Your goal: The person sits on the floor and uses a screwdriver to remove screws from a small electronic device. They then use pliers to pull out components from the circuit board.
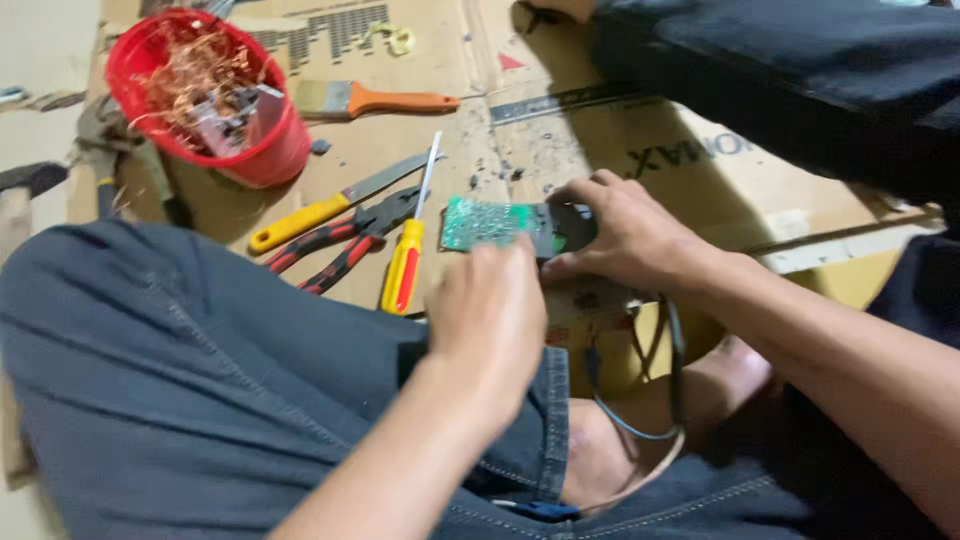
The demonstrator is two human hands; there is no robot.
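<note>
Gripping from both ends, a flat green circuit board (487, 222) is held by the left hand (490, 315) and right hand (625, 235) above brown cardboard (700, 175).

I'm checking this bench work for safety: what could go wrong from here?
The green circuit board is held in the air between the left hand and right hand, so it may slip. Trailing wires hang over the leg and could snag. The knife lies open beside the knee.
</note>
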